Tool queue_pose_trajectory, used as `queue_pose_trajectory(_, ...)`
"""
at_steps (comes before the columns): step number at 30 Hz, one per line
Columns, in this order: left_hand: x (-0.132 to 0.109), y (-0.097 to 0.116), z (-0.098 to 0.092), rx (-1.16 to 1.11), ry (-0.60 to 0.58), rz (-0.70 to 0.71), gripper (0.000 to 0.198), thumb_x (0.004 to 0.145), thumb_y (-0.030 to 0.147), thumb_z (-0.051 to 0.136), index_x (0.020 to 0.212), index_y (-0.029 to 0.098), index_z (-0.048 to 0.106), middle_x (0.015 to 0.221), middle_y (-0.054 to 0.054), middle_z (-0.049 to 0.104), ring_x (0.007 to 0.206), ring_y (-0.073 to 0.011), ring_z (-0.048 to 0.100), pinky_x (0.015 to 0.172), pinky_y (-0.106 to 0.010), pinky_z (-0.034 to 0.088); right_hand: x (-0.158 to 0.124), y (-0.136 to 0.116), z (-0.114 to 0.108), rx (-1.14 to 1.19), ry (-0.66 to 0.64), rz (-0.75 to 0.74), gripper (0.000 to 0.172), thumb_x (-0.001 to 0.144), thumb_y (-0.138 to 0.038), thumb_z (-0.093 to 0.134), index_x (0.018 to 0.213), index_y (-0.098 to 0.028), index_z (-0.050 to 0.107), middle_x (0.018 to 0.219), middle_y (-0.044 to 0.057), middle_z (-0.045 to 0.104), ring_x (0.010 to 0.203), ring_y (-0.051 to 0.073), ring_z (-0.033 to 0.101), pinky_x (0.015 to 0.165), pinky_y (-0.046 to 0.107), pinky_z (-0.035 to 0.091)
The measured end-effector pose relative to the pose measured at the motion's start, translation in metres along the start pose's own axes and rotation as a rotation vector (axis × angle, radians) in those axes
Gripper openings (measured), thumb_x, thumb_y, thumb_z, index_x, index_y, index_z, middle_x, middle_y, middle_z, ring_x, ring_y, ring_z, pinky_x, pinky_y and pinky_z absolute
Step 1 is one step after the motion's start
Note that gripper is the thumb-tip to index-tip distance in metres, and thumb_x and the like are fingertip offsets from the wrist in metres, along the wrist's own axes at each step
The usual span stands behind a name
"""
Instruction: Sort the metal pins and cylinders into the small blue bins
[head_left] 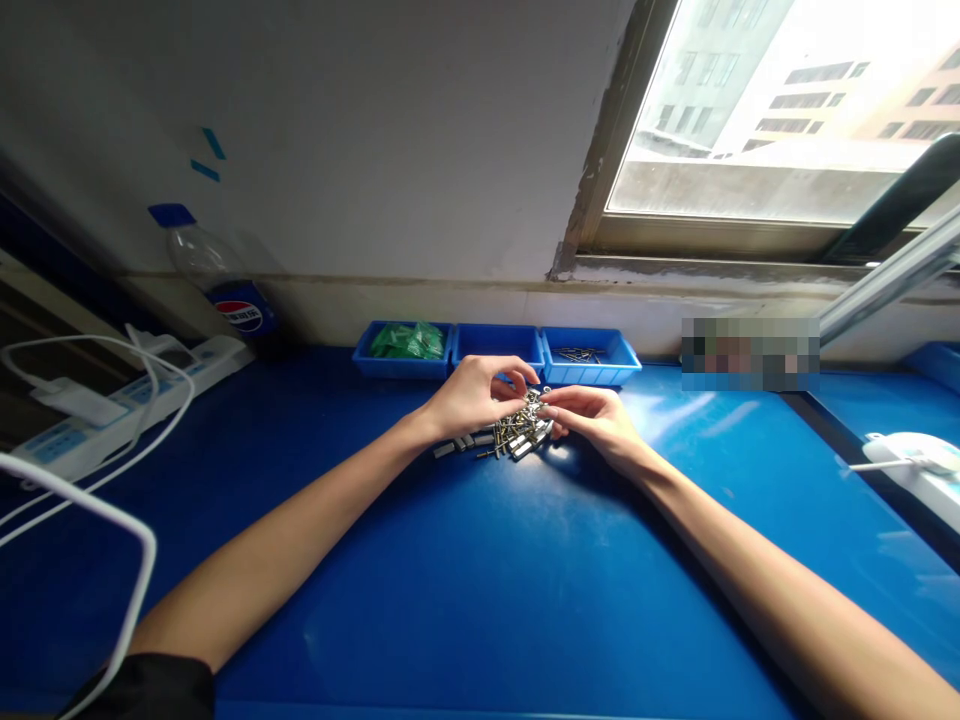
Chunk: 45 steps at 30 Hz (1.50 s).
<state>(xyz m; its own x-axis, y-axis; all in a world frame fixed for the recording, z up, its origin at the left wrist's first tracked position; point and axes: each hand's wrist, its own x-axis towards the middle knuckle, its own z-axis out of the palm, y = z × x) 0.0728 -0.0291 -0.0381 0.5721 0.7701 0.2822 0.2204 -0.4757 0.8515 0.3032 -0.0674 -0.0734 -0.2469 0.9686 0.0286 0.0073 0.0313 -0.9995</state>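
A pile of small metal parts (516,440), silvery and brassy, some like screws and some like short blocks, lies on the blue table. My left hand (480,392) is over the left side of the pile, its thumb and fingers curled towards each other. From the other side, my right hand (592,415) pinches at the pile's upper right, fingertips close to those of the left. Small metal pieces show between the two hands. Which piece each hand grips is too small to make out.
Behind the hands stand three joined blue trays: the left tray (364,357) with green packets, the middle tray (499,340), and the right tray (600,374) with thin metal pins. A cola bottle (240,305), power strip (60,425) and white cable (142,530) are left; a white device (919,470) is right.
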Motion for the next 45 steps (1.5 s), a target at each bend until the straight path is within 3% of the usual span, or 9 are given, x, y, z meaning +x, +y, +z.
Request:
queue_pose_trajectory(13,0.000,-0.004,0.006,0.114,0.003,0.032,0.030,0.085,0.024,0.075,0.113,0.015,0.070,0.095,-0.006,0.075,0.083,-0.0162,0.075,0.076,-0.025,0.060,0.003,0.010,-0.006,0.029,0.029,-0.014,0.034,0.077,-0.043,0.088,0.100,-0.020,0.083,0.082,0.006,0.080,0.067,0.019,0.070,0.067,0.035,0.056)
queue_pose_trajectory(16,0.001,-0.004,-0.005,0.307,0.004,0.041,0.023,0.083,0.025,0.077,0.104,0.016,0.071,0.094,-0.006,0.075,0.085,-0.0177,0.072,0.078,-0.027,0.058,0.006,0.012,-0.007,0.026,0.152,-0.046,0.034,0.077,-0.045,0.088,0.101,-0.022,0.082,0.093,0.008,0.082,0.078,0.024,0.076,0.075,0.040,0.060)
queue_pose_trajectory(20,-0.001,-0.005,-0.022,0.547,-0.127,-0.028,0.016,0.084,0.025,0.075,0.098,0.018,0.073,0.095,-0.006,0.076,0.086,-0.0208,0.071,0.075,-0.029,0.054,0.011,0.015,-0.011,0.067,0.346,-0.126,0.039,0.082,-0.045,0.085,0.115,-0.026,0.077,0.121,0.010,0.079,0.095,0.028,0.079,0.082,0.043,0.061)
queue_pose_trajectory(25,-0.003,-0.006,-0.022,0.638,-0.206,-0.068,0.015,0.086,0.017,0.068,0.099,0.018,0.076,0.101,-0.008,0.078,0.092,-0.0233,0.072,0.080,-0.030,0.053,0.012,0.015,-0.014,0.076,0.297,-0.148,0.058,0.084,-0.041,0.084,0.137,-0.033,0.065,0.145,0.008,0.066,0.101,0.028,0.078,0.078,0.041,0.062)
queue_pose_trajectory(32,-0.003,-0.017,-0.018,0.570,-0.140,-0.123,0.018,0.083,0.011,0.063,0.097,0.018,0.072,0.086,-0.005,0.075,0.075,-0.0188,0.069,0.068,-0.026,0.050,0.010,0.015,-0.013,0.054,0.236,-0.133,0.040,0.088,-0.042,0.080,0.123,-0.026,0.072,0.131,0.012,0.073,0.077,0.022,0.076,0.074,0.041,0.061)
queue_pose_trajectory(40,-0.003,-0.027,-0.018,0.528,-0.143,-0.122,0.018,0.083,0.010,0.060,0.098,0.019,0.062,0.076,0.000,0.069,0.064,-0.0146,0.061,0.060,-0.023,0.042,0.011,0.017,-0.013,0.050,0.227,-0.153,0.037,0.087,-0.044,0.079,0.118,-0.025,0.075,0.125,0.010,0.076,0.070,0.018,0.072,0.070,0.037,0.061)
queue_pose_trajectory(45,-0.002,-0.021,-0.018,0.514,-0.178,-0.077,0.017,0.089,0.008,0.057,0.103,0.018,0.059,0.080,-0.001,0.068,0.070,-0.0150,0.062,0.063,-0.023,0.041,0.011,0.015,-0.012,0.058,0.217,-0.140,0.036,0.087,-0.043,0.080,0.117,-0.025,0.075,0.124,0.009,0.077,0.069,0.017,0.070,0.070,0.036,0.060)
